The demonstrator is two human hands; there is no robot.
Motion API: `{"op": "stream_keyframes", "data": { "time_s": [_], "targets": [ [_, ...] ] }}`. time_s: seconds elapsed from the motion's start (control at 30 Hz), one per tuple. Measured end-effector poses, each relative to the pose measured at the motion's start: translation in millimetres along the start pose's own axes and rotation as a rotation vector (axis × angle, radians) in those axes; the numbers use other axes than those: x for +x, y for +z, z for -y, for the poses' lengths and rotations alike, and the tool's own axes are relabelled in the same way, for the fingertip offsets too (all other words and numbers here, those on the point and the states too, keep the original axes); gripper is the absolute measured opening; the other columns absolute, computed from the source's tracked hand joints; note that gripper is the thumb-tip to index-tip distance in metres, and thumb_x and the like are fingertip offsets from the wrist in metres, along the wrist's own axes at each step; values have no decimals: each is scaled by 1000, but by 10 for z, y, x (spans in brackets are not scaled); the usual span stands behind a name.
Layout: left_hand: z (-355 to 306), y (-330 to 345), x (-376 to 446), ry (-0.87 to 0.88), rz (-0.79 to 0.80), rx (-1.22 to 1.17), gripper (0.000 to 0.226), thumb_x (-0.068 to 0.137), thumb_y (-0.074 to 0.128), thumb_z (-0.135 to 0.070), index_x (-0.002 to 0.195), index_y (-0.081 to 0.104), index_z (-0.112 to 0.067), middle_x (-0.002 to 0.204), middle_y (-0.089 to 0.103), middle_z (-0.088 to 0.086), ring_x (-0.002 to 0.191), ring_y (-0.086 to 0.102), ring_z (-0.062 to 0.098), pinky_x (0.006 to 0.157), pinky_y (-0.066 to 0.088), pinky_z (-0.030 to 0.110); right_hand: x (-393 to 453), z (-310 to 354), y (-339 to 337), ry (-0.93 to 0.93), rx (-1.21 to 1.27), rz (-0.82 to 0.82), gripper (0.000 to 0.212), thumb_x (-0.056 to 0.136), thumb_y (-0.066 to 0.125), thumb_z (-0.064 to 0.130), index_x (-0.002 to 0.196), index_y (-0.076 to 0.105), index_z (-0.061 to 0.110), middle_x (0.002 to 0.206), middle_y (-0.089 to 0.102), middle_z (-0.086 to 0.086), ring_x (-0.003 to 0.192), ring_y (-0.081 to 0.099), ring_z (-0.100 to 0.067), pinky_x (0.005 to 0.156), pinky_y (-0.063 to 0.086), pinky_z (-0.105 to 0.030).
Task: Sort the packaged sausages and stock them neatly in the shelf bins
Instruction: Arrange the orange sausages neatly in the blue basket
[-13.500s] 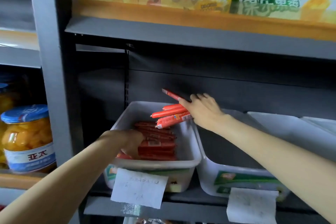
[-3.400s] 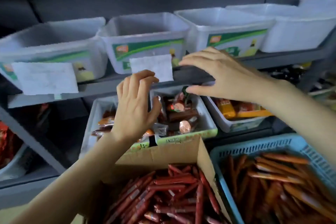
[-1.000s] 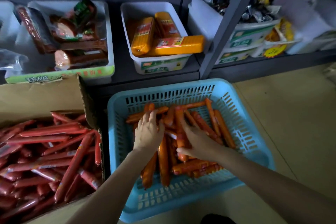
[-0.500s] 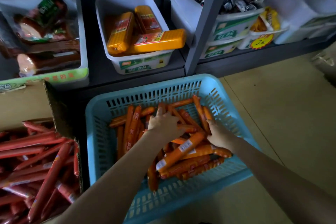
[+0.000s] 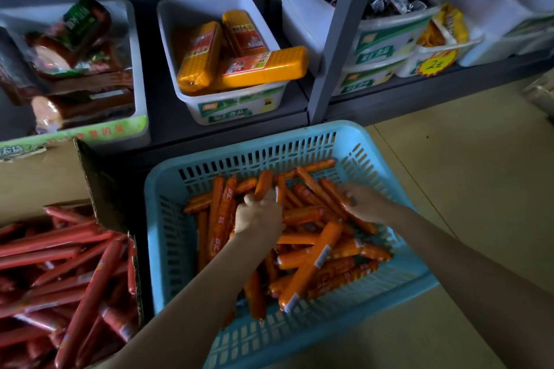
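A light blue slotted basket [image 5: 168, 219] on the floor holds a heap of orange packaged sausages [image 5: 311, 263]. My left hand [image 5: 257, 214] is in the middle of the heap, fingers curled around a couple of orange sausages that stick up beyond it. My right hand [image 5: 367, 202] lies on the sausages at the basket's right side, fingers closing over one or two. A cardboard box [image 5: 39, 177] at the left is full of thinner red sausages [image 5: 60, 272].
The bottom shelf behind the basket carries white bins: one with fat orange sausage chubs [image 5: 233, 54], one with dark vacuum-packed meats [image 5: 75, 63], others with wrapped snacks [image 5: 395, 0]. A grey shelf upright [image 5: 335, 39] stands between them. Tan floor lies to the right.
Earlier I was putting red sausages into an upper shelf bin; since then I have bent down to the blue basket. In the last half second both hands dug further into the orange sausages and closed on some.
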State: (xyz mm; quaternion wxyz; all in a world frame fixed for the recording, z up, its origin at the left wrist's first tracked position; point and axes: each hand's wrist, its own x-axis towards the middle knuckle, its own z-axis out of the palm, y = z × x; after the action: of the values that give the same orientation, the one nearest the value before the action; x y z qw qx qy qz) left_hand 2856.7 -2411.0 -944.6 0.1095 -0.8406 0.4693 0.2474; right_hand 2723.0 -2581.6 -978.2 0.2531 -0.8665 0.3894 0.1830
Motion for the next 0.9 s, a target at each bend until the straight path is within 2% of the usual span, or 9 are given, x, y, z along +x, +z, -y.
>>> {"op": "stream_keyframes", "data": {
  "time_s": [0.1, 0.2, 0.3, 0.43, 0.53, 0.63, 0.73, 0.8, 0.9],
  "targets": [
    [222, 60, -286, -28, -130, -128, 49, 96, 45, -39, 140, 34, -21, 145, 22, -3, 121, 41, 34, 98, 42, 38, 97, 26, 43, -22, -59, 18, 50, 90, 47, 2, 137, 43, 18, 132, 50, -11, 123, 48, -30, 93, 40, -30],
    [499, 61, -467, -161, -222, -238, 53, 95, 41, -46, 140, 31, -21, 139, 25, -1, 113, 50, 33, 91, 44, 39, 202, 165, 68, -10, -69, -5, 40, 93, 48, 9, 133, 49, 17, 132, 52, -8, 121, 50, -28, 94, 40, -30],
    [769, 49, -476, -314, -78, -240, 52, 95, 39, -47, 135, 37, -13, 133, 33, 6, 114, 53, 36, 91, 44, 41, 287, 323, 69, -75, 118, -105, 20, 94, 52, 14, 110, 63, 15, 122, 60, -9, 117, 54, -30, 95, 43, -35],
    [744, 57, -448, -362, 74, -198, 52, 97, 38, -41, 140, 33, -11, 141, 27, 6, 131, 31, 40, 103, 32, 44, 284, 576, 47, -240, 86, -96, 25, 94, 51, 8, 115, 63, 11, 126, 59, -10, 117, 54, -27, 91, 41, -30],
    [523, -14, -379, -268, -44, -100, 61, 98, 36, -39, 149, 13, -16, 155, 5, 4, 142, 0, 39, 113, 13, 49, 180, 670, -75, -254, 18, 78, 25, 93, 55, 17, 117, 59, 15, 132, 53, -6, 121, 51, -24, 98, 41, -31],
    [321, -81, -281, -21, -138, -172, 59, 97, 40, -37, 148, 16, -20, 156, 6, 0, 144, -1, 30, 114, 12, 48, -67, 651, -241, -209, -61, 388, 39, 88, 63, 33, 125, 54, 22, 130, 55, -3, 118, 53, -21, 101, 42, -35],
    [166, 13, -201, 235, -9, -126, 56, 98, 39, -36, 149, 16, -26, 158, 5, -3, 145, 0, 25, 114, 13, 48, -282, 521, -264, -143, -214, 616, 62, 82, 68, 42, 137, 42, 28, 137, 47, 2, 106, 59, -14, 95, 45, -27],
    [121, 156, -149, 283, 97, -17, 56, 99, 36, -38, 149, 15, -28, 158, 3, -4, 145, 0, 24, 113, 11, 49, -347, 393, -207, -117, -240, 639, 76, 80, 71, 40, 144, 31, 27, 143, 40, 0, 105, 60, -17, 94, 47, -28],
    [98, 272, -123, 267, 64, 118, 51, 99, 35, -38, 147, 22, -28, 157, 9, -3, 142, 15, 25, 112, 16, 47, -413, 295, -136, -146, -247, 551, 73, 80, 73, 33, 142, 35, 23, 141, 43, -2, 119, 51, -19, 96, 43, -28]
  ]
}}
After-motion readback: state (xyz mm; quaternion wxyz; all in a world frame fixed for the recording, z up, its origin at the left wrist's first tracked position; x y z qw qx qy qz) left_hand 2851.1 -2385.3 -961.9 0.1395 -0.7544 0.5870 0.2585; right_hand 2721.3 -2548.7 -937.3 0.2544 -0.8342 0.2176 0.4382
